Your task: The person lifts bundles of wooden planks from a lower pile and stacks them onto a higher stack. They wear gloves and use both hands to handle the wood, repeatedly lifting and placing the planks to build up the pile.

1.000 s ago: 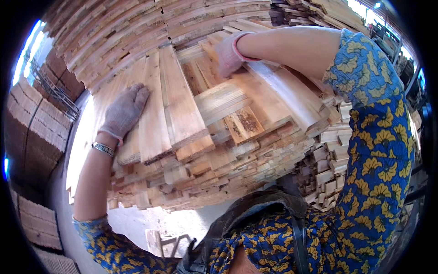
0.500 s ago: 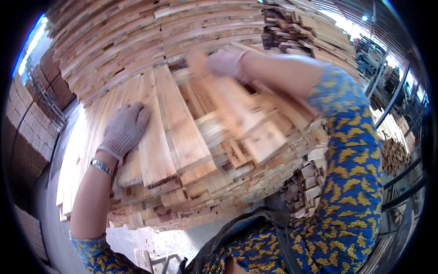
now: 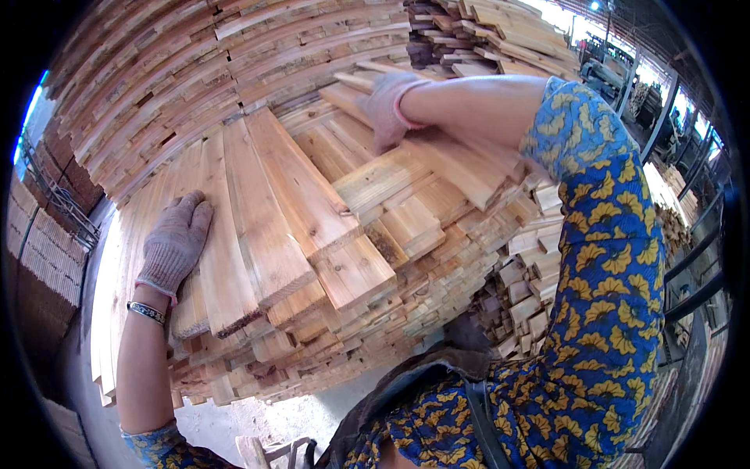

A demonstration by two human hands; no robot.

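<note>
My gloved left hand (image 3: 178, 238) lies flat on a row of wooden boards (image 3: 226, 219) at the left, fingers stretched out and holding nothing. Farther right, my gloved right hand (image 3: 388, 105) is over a loose wooden board (image 3: 457, 168) on the same stack. Its thumb points down at the board's near edge, and the other fingers are mostly hidden. Between my hands, a wide board (image 3: 301, 184) lies on top of the row, partly over another board. Right of it, a lower layer of short boards (image 3: 383, 184) shows in a gap.
Behind the stack rises a tall wall of piled boards (image 3: 297, 47). A looser lumber pile (image 3: 500, 31) stands at the back right, and stacked wood pieces (image 3: 519, 301) sit below my right arm. Brown stacks (image 3: 47, 242) line the far left beyond a grey floor strip (image 3: 86, 328).
The blurred board under my right hand now rests on the row between my hands. My right hand has moved to another board farther right. My left hand stays flat on the boards.
</note>
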